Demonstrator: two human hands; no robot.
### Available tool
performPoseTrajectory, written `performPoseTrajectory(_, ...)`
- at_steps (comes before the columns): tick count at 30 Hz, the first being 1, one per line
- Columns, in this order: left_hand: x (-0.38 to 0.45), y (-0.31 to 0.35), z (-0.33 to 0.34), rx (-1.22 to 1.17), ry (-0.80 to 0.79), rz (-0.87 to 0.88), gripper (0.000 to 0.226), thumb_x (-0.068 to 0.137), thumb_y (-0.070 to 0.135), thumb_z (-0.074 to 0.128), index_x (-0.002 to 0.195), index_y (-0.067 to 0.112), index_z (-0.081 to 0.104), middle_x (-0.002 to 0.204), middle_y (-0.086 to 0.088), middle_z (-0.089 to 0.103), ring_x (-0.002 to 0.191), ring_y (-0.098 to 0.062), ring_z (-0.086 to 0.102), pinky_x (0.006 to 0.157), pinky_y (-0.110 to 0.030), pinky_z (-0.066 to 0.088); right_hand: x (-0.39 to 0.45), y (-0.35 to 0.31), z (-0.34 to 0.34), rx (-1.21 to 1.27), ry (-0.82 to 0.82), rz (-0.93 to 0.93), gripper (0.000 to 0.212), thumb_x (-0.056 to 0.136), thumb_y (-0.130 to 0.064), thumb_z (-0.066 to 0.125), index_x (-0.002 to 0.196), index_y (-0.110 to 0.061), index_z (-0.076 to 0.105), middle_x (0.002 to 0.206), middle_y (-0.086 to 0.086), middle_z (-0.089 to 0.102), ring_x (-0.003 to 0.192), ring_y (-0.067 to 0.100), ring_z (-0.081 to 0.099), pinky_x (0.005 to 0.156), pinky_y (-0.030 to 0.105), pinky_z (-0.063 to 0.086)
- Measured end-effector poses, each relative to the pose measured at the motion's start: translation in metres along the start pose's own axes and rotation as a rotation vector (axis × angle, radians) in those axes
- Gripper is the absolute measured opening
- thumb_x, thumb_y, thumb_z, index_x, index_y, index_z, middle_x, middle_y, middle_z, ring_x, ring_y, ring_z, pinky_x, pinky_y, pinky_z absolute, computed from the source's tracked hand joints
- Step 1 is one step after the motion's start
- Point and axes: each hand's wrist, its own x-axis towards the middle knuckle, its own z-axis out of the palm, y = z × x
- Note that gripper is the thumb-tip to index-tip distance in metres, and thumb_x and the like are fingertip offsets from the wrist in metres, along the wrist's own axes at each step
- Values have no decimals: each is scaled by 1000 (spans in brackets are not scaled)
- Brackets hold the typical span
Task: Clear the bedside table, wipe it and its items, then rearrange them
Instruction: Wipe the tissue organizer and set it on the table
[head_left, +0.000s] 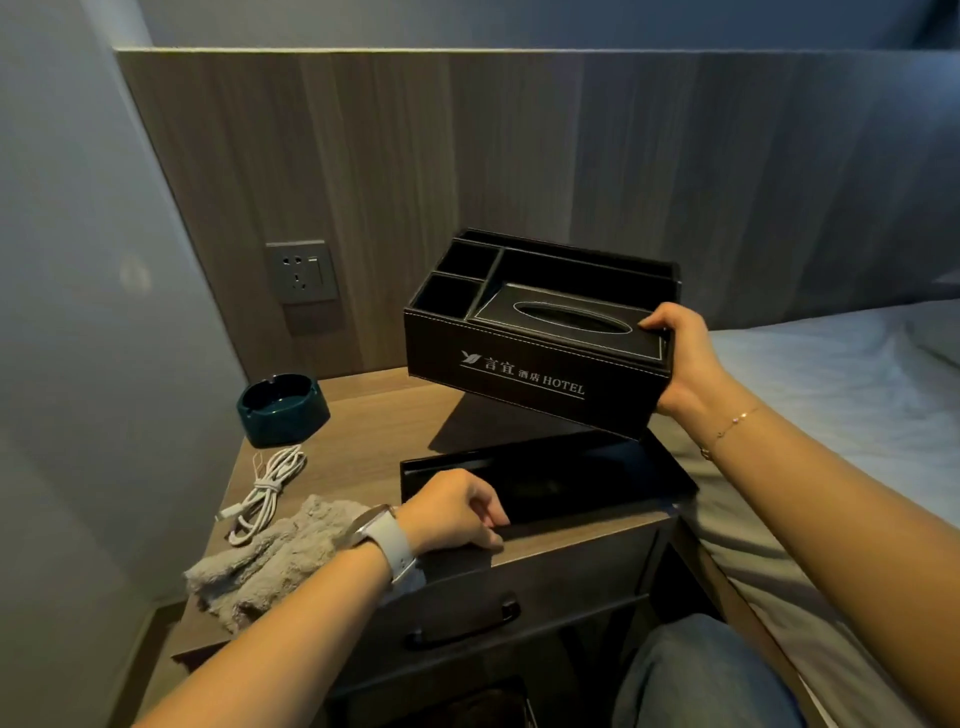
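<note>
The desk (363, 415) is being shown beside the bed (831, 395). A black organiser box (530, 358) is being held tilted above it, clamped at its right end by the right hand (680, 358). A black tray (597, 478) is being gripped at its near edge by the left hand's (457, 514) curled grip. A grey cloth (275, 561), white cable (270, 488) and ashtray (283, 408) are lying to the left.

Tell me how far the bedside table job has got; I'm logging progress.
Clearing is underway: right hand holds the black organiser box lifted; left hand grips the black tray. Ashtray and cable remain on the table; the cloth lies unused.
</note>
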Motion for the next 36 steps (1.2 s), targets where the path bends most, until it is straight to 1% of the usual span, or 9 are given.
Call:
performPoseTrajectory(3,-14,3,-6,-18,-94,36,26,81,20,76,107,20,71,101,6,69,89,-1,64,77,-12,50,14,3,13,-35,-32,-3,28,70,-25,56,93,-11,62,88,8,66,82,27,63,80,41,53)
performPoseTrajectory(5,-18,7,-21,-107,20,76,25,83,23,73,108,25,69,100,11,69,91,1,64,78,-14,50,28,5,20,-51,-51,1,34,68,-24,57,98,-11,60,91,8,65,83,27,64,78,40,54)
performPoseTrajectory(9,-15,4,-69,-283,749,109,17,90,12,63,102,22,68,93,9,66,83,4,59,72,-9,44,64,11,33,-114,-86,41,21,74,-21,52,89,-8,58,76,7,64,70,25,63,66,32,56)
performPoseTrajectory(11,-8,-6,-92,-341,959,79,18,91,13,61,106,22,65,96,8,64,86,3,58,76,-10,46,81,16,36,-149,-104,73,19,75,-20,51,86,-7,58,72,8,65,68,26,64,65,32,55)
performPoseTrajectory(19,58,-37,-109,-495,580,-301,54,103,37,35,151,16,20,143,-5,40,133,-28,40,104,-38,36,141,28,31,-422,-16,-41,4,77,-11,55,74,-12,58,64,6,61,61,22,57,51,22,47)
performPoseTrajectory(22,66,-42,-98,-540,499,-330,46,104,35,30,148,20,26,148,-5,38,130,-29,42,103,-44,40,148,32,26,-552,6,-201,14,86,-10,56,75,-16,63,70,4,63,68,18,59,46,15,45)
performPoseTrajectory(25,64,-46,-96,-594,470,-330,38,104,36,32,139,26,37,130,1,48,111,-23,50,93,-46,49,129,43,7,-858,59,-281,26,89,-41,60,107,-23,65,94,3,66,86,22,65,56,26,50)
performPoseTrajectory(27,63,-50,-97,-634,428,-329,36,103,37,34,137,26,40,128,1,49,112,-27,54,82,-42,54,111,50,-9,-987,-12,-257,22,90,-50,56,100,-31,58,92,2,64,80,23,66,51,30,53)
performPoseTrajectory(36,105,-46,-106,-606,579,-318,40,103,28,37,137,9,43,135,-20,52,116,-38,57,77,-44,56,154,42,-6,-785,-153,-122,29,93,-45,52,100,-20,64,112,10,67,97,23,67,83,35,58)
